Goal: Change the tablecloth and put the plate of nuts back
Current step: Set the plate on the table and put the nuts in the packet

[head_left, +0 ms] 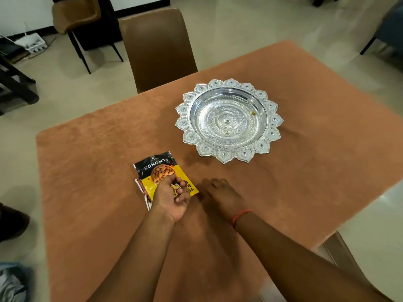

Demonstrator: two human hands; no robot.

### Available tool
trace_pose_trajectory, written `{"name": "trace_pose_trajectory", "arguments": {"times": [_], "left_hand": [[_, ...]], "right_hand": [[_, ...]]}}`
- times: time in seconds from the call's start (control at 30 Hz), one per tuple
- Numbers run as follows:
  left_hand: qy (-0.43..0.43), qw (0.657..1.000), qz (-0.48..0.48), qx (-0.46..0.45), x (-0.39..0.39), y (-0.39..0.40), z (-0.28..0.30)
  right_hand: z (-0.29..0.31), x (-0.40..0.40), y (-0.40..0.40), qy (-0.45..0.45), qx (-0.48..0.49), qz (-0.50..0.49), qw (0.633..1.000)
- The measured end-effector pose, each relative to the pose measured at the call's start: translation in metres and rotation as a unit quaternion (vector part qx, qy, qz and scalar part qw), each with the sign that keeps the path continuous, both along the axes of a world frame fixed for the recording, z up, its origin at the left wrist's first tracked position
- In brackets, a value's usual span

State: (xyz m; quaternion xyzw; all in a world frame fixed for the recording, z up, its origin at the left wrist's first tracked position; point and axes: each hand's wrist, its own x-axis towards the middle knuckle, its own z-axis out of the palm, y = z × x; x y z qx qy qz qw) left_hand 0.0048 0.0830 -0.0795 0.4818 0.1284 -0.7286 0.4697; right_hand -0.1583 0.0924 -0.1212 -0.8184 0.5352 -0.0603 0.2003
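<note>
My left hand (172, 197) fingers clench pale nuts (176, 188) over the glossy almond packet (162, 173); right hand (222, 197) fingers lie released on fuzzy tablecloth (98, 171). Embossed scalloped silver plate (229, 120) at one o'clock holds crumbs.

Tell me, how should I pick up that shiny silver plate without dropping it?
Hold the silver plate by its wide petal-shaped rim, one hand on each opposite side, coming in from the left and right. The rim sticks out past the bowl and seems lifted above the tablecloth, so fingers can probably slip beneath. Two sides should keep it level.
</note>
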Motion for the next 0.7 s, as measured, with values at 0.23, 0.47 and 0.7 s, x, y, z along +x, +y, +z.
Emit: {"name": "trace_pose_trajectory", "arguments": {"times": [0.23, 0.47, 0.7], "left_hand": [[-0.039, 0.998, -0.047, -0.01, -0.02, -0.003, 0.001], [0.017, 0.991, -0.12, -0.056, -0.038, 0.002, 0.008], [0.085, 0.987, -0.094, -0.096, -0.029, -0.015, 0.021]], "right_hand": [[0.052, 0.012, 0.027, -0.25, -0.053, -0.115, 0.96], [0.097, 0.022, 0.018, -0.119, -0.083, 0.003, 0.989], [0.121, -0.021, -0.037, -0.187, -0.142, -0.095, 0.967]]}}
